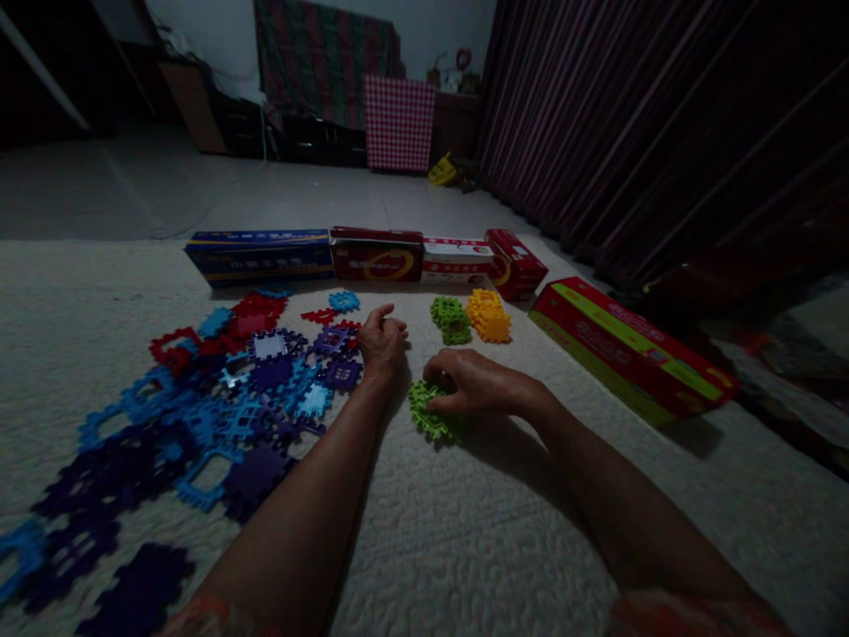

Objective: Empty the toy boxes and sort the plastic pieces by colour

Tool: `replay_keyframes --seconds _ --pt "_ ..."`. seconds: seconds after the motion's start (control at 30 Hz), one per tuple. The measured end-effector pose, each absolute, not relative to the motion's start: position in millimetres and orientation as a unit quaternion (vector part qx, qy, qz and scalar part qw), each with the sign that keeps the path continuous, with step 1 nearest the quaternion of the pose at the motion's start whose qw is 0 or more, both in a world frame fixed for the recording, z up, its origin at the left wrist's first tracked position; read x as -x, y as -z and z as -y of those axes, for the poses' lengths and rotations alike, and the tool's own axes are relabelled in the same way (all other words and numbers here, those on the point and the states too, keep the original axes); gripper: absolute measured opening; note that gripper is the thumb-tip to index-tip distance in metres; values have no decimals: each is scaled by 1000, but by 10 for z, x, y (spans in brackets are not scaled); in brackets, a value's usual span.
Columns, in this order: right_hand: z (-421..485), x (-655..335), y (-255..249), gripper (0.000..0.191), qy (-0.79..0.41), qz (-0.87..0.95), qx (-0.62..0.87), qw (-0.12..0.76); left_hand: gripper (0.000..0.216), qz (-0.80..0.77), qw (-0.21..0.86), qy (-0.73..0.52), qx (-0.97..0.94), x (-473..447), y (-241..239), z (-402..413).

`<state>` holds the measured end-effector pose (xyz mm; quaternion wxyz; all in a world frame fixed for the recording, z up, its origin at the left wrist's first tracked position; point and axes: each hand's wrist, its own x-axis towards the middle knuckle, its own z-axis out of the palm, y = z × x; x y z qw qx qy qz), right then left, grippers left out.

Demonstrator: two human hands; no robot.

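Note:
My right hand (468,379) has its thumb and fingers closed round a small stack of green toothed building tiles (424,419) on the quilted mat. My left hand (383,341) rests on the mat with its fingers loosely bent and partly apart, nothing visible in them. Close to its left side lie purple building tiles (342,374) and red ones, part of a wide loose heap with blue tiles (205,478). Beyond my right hand stand a second green stack (451,319) and a yellow stack of tiles (489,316), side by side.
Boxes line the mat's far side: a blue box (262,259), a dark red box (376,256), a white and red box (457,260) and another red box (516,264). A long red and green box (630,349) lies at the right. Dark curtains (597,115) hang behind it.

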<state>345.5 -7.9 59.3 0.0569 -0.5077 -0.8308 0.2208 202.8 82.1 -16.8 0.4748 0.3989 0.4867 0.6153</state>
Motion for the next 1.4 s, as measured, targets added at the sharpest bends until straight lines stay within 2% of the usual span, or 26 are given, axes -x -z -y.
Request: replay_keyframes --seconds 0.33,0.43,0.73,0.93,1.07,1.17,1.4 --pt "46 -3420 -509 6 -304 825 462 113 44 -486 480 -615 -393 -2034 171 -816" --pt "18 -3461 -518 8 -322 823 453 114 43 -493 475 -612 -396 -2030 166 -811" --pt "84 -3393 -542 18 -246 863 434 75 43 -495 475 -613 -391 -2041 157 -820" --pt "93 -3386 -552 10 -241 869 430 43 42 -494 472 -613 -397 -2039 167 -827" --pt "98 -3406 -606 5 -270 873 397 82 42 -496 466 -614 -400 -2035 183 -840" --pt "79 -3457 -663 9 -318 853 394 130 40 -497 462 -615 -403 -2035 181 -842" --pt "-83 -3756 -699 20 -397 760 488 163 43 -489 473 -616 -398 -2041 175 -828"
